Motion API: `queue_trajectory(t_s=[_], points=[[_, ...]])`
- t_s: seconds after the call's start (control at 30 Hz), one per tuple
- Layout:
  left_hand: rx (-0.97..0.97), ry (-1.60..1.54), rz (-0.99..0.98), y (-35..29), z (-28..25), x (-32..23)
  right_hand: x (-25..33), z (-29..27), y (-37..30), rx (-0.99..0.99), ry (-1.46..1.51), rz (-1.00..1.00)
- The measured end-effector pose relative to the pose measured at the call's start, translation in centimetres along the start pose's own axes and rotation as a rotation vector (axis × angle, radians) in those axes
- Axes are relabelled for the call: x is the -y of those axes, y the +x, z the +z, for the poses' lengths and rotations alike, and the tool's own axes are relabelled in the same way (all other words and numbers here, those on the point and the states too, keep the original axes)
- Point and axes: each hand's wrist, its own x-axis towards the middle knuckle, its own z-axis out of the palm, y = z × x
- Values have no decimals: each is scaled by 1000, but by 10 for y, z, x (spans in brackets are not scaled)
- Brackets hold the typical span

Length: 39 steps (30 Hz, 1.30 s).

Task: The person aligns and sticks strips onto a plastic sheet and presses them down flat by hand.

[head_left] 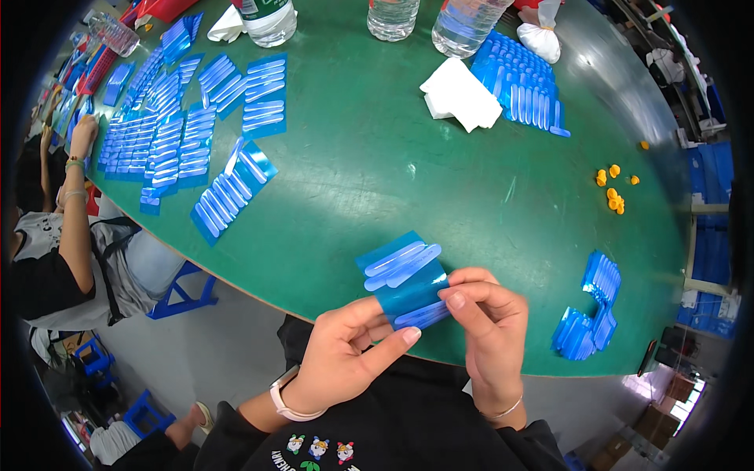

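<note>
A blue translucent film sheet (408, 294) with a few long, round-ended blue strips on it is held above the table's near edge. My left hand (342, 353) grips its lower left edge, with the thumb on top and fingers underneath. My right hand (491, 322) pinches thumb and forefinger at the sheet's right edge, by the end of the lowest strip. Two strips (402, 267) lie side by side on the sheet's upper part, with bare film below them. Whether the right fingers hold the film or the strip's end is too small to tell.
Similar strip-covered sheets (228, 196) lie at left, with more (593, 306) at right. Back right stand a stack of blue strips (522, 82), white tissue (462, 94) and bottles (393, 17). Small yellow pieces (614, 200) lie at right. A co-worker's arm (76, 188) reaches the table at left.
</note>
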Motion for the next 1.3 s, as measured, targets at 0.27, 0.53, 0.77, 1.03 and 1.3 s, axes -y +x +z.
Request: queue_trajectory(t_s=[0.27,0.53,0.77,1.03,1.3], points=[[-9,-24,7,3,0,6,-6,1,-2,-52,-49,-10],[-59,8,28,2,-2,9,-8,2,-2,-66,-42,-14],[-94,67,44,2,0,7,-9,2,-2,-41,-61,-45],[-153,152,74,1,-2,11,-10,4,-4,-68,-104,-80],[-262,142,142,5,8,10,-10,6,-8,-89,-336,-229]])
